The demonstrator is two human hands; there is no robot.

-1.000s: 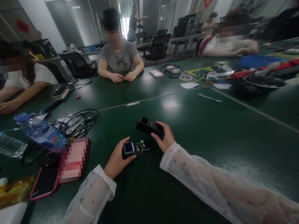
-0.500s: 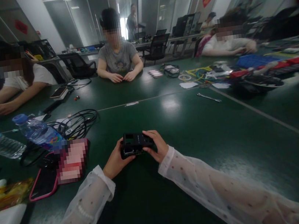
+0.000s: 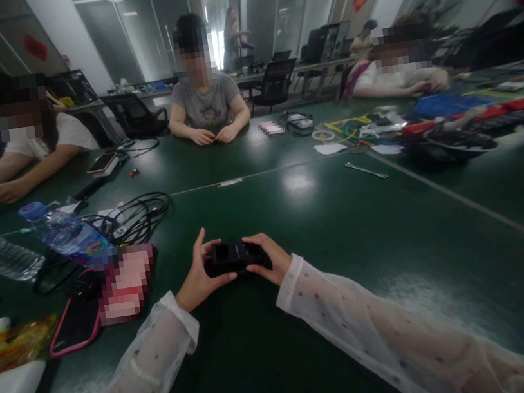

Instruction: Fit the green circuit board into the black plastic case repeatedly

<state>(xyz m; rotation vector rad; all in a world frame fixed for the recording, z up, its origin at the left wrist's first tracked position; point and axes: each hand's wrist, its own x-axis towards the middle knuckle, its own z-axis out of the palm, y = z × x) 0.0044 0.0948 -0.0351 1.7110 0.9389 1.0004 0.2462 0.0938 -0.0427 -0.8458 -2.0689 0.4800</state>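
Observation:
A small black device [image 3: 235, 257] is held between my two hands, over the green table [image 3: 254, 210]. My left hand [image 3: 200, 277] grips its left end, thumb along the near edge and the index finger raised away from it. Around the right end are the fingers and thumb of my right hand [image 3: 270, 260]. The device's long side runs left to right, and a dark square screen or window shows on its left part. Its underside is hidden.
On the left lie two water bottles [image 3: 65, 234], black cables [image 3: 147, 212], a pink-edged phone [image 3: 76, 323] and a yellow packet [image 3: 14, 342]. A wrench [image 3: 365, 170] and a heap of tools and a blue bag [image 3: 447, 105] are at right. Three people sit across the table.
The device has tilted, so the green board and port on its near side no longer show. My left index finger has lifted off it. A standing person in the background has moved an arm.

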